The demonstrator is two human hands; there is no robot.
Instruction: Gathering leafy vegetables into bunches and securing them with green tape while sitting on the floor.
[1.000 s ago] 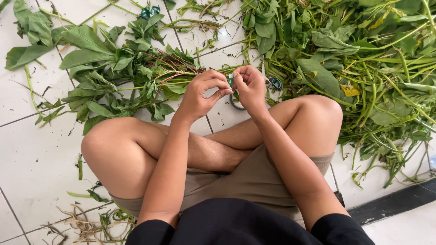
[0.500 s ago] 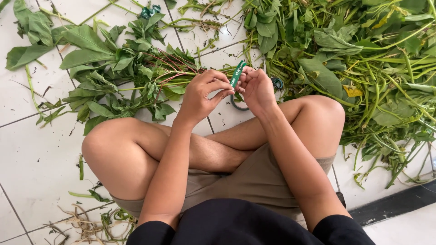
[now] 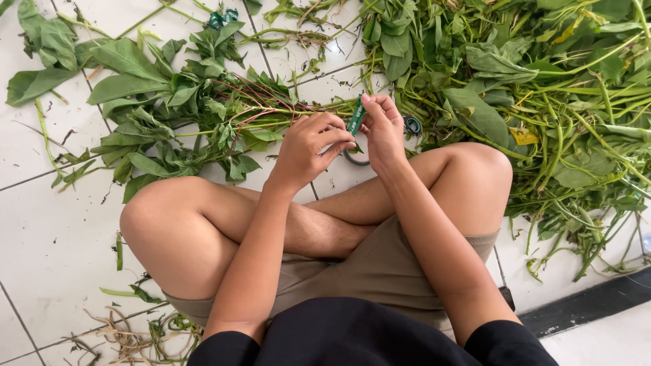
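the left hand (image 3: 308,146) and the right hand (image 3: 383,129) both pinch a thin green strip (image 3: 356,116) between their fingertips, held up above the crossed legs. part of the strip hides behind the fingers. a tape roll (image 3: 354,157) lies on the white tiled floor (image 3: 47,224) under the hands, mostly covered by them. a tied bunch of leafy stems (image 3: 196,118) lies to the left. a big pile of greens (image 3: 542,88) on the right runs off the edge.

We see bare floor (image 3: 47,224) open at the near left. Far ahead, a bundle of leafy stems (image 3: 196,122) blocks the left, and a thick heap of greens (image 3: 542,88) fills the right. Our raised knees (image 3: 169,217) hem both sides.
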